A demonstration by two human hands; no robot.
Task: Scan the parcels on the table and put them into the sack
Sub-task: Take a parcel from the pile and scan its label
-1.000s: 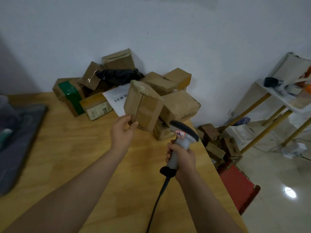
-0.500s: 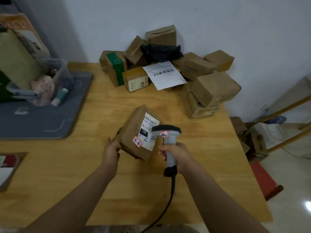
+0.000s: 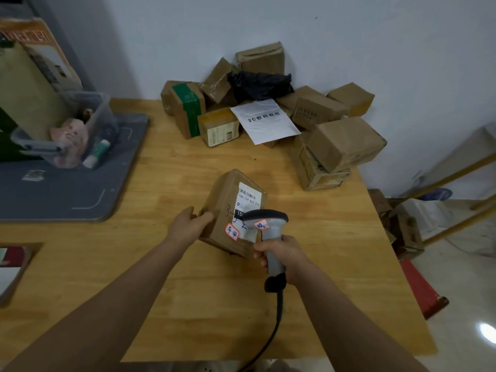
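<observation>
My left hand (image 3: 189,226) grips the near left edge of a brown cardboard parcel (image 3: 225,200), tilted up over the wooden table (image 3: 188,304) so its white barcode label faces me. My right hand (image 3: 281,251) holds the grey handle of a corded barcode scanner (image 3: 268,224), whose dark head hangs just over the label's lower part. A heap of brown parcels (image 3: 341,140), a black bag (image 3: 260,84) and a white printed envelope (image 3: 265,120) lies at the table's far edge against the wall. No sack is in view.
A grey tray (image 3: 67,189) on the left carries a clear plastic bin (image 3: 80,130) with small items. Beyond the table's right edge, cardboard boxes (image 3: 402,226) and a red object (image 3: 424,288) sit on the floor beside a wooden-legged rack (image 3: 456,170).
A second ago my left hand lifted the parcel from the heap. It has since come down toward me with the label up, and the scanner now points at it. My view turned left.
</observation>
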